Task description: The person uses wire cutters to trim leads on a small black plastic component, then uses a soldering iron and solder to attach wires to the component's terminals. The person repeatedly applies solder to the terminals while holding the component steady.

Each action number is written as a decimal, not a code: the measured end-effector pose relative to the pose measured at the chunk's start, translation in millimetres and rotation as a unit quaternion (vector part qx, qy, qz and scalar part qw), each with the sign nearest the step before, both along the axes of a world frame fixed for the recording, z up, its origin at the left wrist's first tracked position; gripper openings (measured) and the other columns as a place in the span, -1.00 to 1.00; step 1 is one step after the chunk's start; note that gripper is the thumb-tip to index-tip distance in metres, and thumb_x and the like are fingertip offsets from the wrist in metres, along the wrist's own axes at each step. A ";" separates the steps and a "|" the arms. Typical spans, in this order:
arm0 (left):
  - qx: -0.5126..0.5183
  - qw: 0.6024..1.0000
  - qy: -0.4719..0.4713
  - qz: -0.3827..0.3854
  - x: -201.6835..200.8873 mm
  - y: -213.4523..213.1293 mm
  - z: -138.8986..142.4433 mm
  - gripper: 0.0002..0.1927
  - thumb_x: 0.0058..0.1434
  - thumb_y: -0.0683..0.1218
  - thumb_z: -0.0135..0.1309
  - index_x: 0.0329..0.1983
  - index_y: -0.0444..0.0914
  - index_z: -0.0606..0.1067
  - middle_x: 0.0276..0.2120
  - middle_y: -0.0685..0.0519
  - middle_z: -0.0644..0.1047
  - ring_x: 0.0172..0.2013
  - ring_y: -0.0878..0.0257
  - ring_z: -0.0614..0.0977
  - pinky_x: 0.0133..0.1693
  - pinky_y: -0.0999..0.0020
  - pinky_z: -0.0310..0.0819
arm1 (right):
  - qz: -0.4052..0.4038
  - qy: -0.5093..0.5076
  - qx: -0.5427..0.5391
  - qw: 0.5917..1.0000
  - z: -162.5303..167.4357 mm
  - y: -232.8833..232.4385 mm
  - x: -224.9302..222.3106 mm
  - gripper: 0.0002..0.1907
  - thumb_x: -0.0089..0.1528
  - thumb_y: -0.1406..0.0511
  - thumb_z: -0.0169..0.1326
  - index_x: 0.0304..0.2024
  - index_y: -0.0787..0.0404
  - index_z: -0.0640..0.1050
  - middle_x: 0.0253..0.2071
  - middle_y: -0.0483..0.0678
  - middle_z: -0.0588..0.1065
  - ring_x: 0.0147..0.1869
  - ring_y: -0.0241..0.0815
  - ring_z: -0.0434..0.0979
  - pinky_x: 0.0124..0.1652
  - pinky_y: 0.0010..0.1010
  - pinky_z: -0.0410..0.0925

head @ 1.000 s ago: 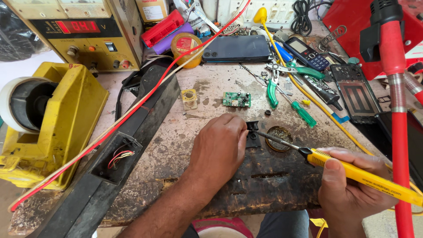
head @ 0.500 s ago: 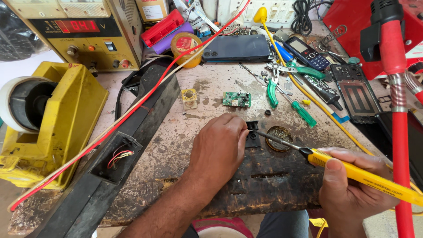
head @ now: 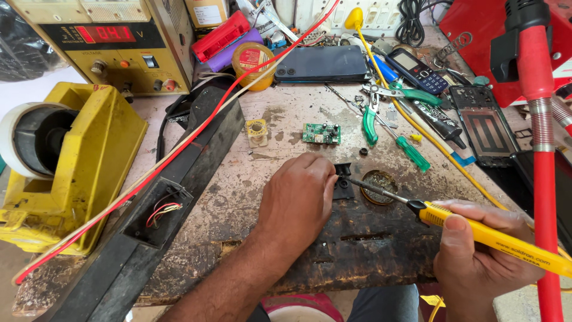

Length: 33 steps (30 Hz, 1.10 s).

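My left hand (head: 298,197) and forearm are bare: no sleeve, no glove, no watch, no ring that I can see. My right hand (head: 482,256) is bare too, thumbnail short and plain, the wrist cut off by the near edge. Between my arms, down near me, a strip of grey-blue trousers (head: 381,304) shows.

Centre: I see my left hand (head: 296,200) on the small part (head: 343,180), circuit board (head: 321,133) behind it.
Right: soldering iron (head: 476,229) in my right hand (head: 476,262).
Left: tape dispenser (head: 65,164).
Back: phone (head: 322,64).
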<state>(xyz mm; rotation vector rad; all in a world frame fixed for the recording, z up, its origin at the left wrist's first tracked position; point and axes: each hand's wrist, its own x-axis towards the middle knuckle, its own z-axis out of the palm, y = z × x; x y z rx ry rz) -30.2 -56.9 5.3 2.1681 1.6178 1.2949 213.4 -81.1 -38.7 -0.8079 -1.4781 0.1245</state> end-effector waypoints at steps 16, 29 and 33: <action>-0.006 1.000 -0.006 -0.015 -3.3 -0.3 -2.6 -0.92 0.18 -0.19 0.16 -0.29 -0.29 0.51 -0.33 -0.10 0.55 -0.22 -0.09 0.60 -0.18 0.01 0.47 | -0.007 0.002 0.003 1.000 0.1 1.4 0.8 -0.72 0.51 0.26 0.22 -0.12 0.31 0.43 -0.18 0.05 0.60 -0.11 -0.23 0.68 -0.02 -0.52 0.55; -0.001 1.000 -0.006 -0.017 -3.2 -0.6 -1.5 -0.91 0.20 -0.18 0.15 -0.28 -0.30 0.50 -0.32 -0.12 0.55 -0.21 -0.11 0.60 -0.16 0.00 0.46 | -0.018 0.010 -0.013 1.000 1.1 -4.1 2.1 -0.75 0.52 0.28 0.20 -0.10 0.36 0.48 -0.18 0.09 0.61 -0.17 -0.27 0.65 -0.08 -0.56 0.51; 0.004 1.000 -0.008 -0.018 -3.2 -0.1 -1.6 -0.92 0.20 -0.19 0.15 -0.28 -0.30 0.50 -0.31 -0.12 0.55 -0.20 -0.10 0.60 -0.16 0.01 0.46 | -0.011 0.001 -0.008 1.000 -0.9 -2.7 3.1 -0.71 0.53 0.25 0.22 -0.12 0.34 0.46 -0.17 0.07 0.61 -0.13 -0.25 0.67 -0.03 -0.53 0.54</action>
